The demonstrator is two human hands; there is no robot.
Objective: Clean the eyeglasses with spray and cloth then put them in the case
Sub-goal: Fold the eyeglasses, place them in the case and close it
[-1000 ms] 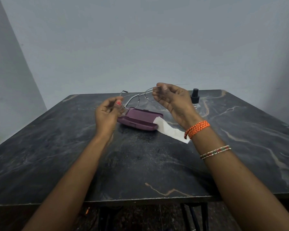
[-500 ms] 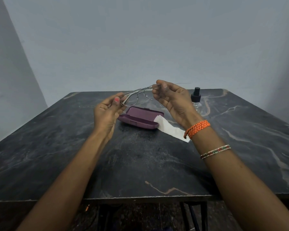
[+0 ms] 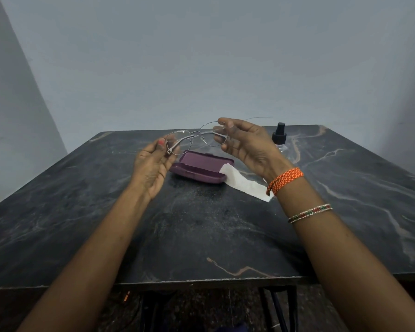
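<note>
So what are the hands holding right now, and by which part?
Both hold the eyeglasses above the case: the left hand pinches the frame's left end, the right hand its right end.

Bare forearms, no sleeves. Right wrist: orange braided thread band point(image 3: 285, 180), beaded bangle point(image 3: 310, 213) nearer. Left thumbnail point(image 3: 161, 141) painted pink-red.

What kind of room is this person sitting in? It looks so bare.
Probably a plain indoor room set up as a simple work spot. A dark marble-patterned table stands against bare grey walls, holding only an open purple case, a white cloth and a small spray bottle.
</note>
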